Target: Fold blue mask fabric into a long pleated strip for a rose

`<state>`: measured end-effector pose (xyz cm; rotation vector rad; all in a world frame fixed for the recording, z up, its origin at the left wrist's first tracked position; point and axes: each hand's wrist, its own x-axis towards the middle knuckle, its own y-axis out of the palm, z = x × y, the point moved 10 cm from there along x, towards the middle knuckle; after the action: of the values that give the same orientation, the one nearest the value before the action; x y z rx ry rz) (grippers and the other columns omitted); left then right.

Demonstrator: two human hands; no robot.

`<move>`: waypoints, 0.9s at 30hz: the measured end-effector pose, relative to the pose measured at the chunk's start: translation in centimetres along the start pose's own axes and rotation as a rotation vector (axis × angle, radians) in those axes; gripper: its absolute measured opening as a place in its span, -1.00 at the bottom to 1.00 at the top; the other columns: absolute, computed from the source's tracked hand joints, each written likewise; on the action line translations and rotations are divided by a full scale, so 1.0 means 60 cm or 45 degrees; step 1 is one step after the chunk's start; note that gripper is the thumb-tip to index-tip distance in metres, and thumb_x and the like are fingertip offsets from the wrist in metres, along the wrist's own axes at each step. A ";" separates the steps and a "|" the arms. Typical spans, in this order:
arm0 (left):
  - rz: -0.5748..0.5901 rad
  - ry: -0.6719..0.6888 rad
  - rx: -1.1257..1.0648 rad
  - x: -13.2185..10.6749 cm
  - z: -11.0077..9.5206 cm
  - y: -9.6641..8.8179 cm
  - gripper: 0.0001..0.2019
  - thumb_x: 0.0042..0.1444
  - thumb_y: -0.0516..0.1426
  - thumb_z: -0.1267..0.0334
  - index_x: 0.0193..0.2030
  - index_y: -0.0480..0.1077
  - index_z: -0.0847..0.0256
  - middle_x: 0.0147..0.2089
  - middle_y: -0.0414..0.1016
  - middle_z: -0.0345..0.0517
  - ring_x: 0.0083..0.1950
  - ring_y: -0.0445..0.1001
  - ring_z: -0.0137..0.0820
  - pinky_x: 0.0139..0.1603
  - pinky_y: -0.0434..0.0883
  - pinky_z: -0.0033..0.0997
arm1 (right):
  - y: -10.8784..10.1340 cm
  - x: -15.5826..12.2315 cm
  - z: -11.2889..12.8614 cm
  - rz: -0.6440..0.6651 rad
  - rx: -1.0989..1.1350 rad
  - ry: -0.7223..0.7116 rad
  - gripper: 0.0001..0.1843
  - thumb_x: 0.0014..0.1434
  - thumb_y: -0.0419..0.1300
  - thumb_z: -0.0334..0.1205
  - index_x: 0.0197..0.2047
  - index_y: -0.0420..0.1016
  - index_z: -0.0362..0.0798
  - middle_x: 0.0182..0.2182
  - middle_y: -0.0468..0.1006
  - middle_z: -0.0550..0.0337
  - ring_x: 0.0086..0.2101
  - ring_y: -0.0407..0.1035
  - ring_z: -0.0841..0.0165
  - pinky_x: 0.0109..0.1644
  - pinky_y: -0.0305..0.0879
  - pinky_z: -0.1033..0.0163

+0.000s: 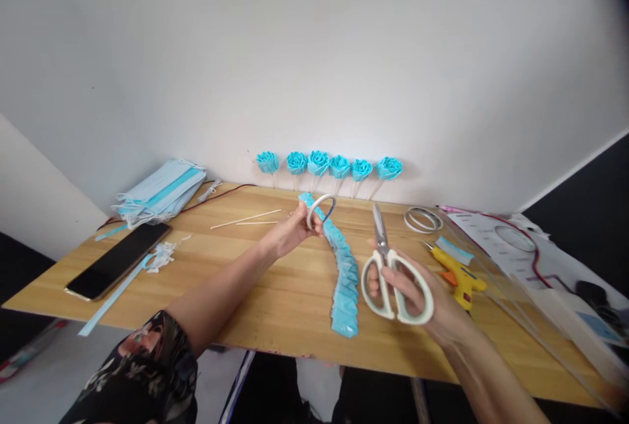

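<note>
My left hand (295, 231) is closed on a white roll of tape (320, 209) held over the far end of a blue strip of folded pieces (344, 273) that lies along the wooden table (275, 299). My right hand (422, 299) grips white-handled scissors (388, 267), fingers through the loops, blades shut and pointing away from me, just right of the strip.
Several blue roses on sticks (327, 165) lean against the wall. A stack of blue face masks (160, 194), a phone (118, 260) and thin sticks (246, 219) lie at left. A yellow glue gun (457, 273), tape rings (422, 219) and a clear sheet (521, 280) lie at right.
</note>
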<state>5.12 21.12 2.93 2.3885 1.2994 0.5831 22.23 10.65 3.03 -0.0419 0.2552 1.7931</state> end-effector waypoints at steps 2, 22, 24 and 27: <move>0.002 -0.015 -0.007 -0.001 0.000 0.004 -0.32 -0.11 0.22 -0.42 -0.43 0.47 0.32 -0.45 0.47 -0.08 -0.34 0.47 -0.36 -0.18 0.44 -0.34 | 0.034 -0.009 -0.012 0.071 0.158 0.033 -0.29 0.08 0.41 -0.03 0.26 0.31 0.11 -0.19 0.55 0.10 -0.26 0.49 0.28 -0.20 0.44 0.16; 0.121 -0.057 0.042 -0.010 0.011 0.022 -0.29 -0.13 0.23 -0.43 -0.36 0.50 0.34 -0.37 0.50 -0.02 -0.29 0.47 -0.34 -0.12 0.41 -0.33 | 0.156 -0.011 -0.036 0.567 0.175 -0.092 -0.30 0.29 0.03 0.29 0.33 0.24 0.04 -0.17 0.43 0.03 -0.24 0.39 0.28 -0.12 0.38 0.09; 0.129 -0.063 0.055 -0.012 0.016 0.024 -0.32 -0.14 0.26 -0.40 -0.36 0.50 0.34 -0.36 0.49 -0.03 -0.29 0.47 -0.34 -0.09 0.41 -0.32 | 0.156 -0.005 -0.035 0.574 0.141 -0.084 -0.30 0.29 0.04 0.27 0.33 0.23 0.03 -0.19 0.43 0.03 -0.26 0.39 0.28 -0.17 0.38 0.12; 0.157 -0.063 0.099 -0.017 0.021 0.030 -0.34 -0.16 0.29 -0.37 -0.36 0.50 0.34 -0.35 0.47 -0.05 -0.26 0.45 -0.35 -0.07 0.39 -0.33 | 0.157 0.005 -0.027 0.573 0.119 -0.097 -0.29 0.28 0.03 0.29 0.32 0.24 0.02 -0.20 0.42 0.04 -0.29 0.37 0.31 -0.22 0.37 0.16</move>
<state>6.52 19.20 2.58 2.5438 1.1805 0.5130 12.91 8.58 2.79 0.1619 0.3108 2.2214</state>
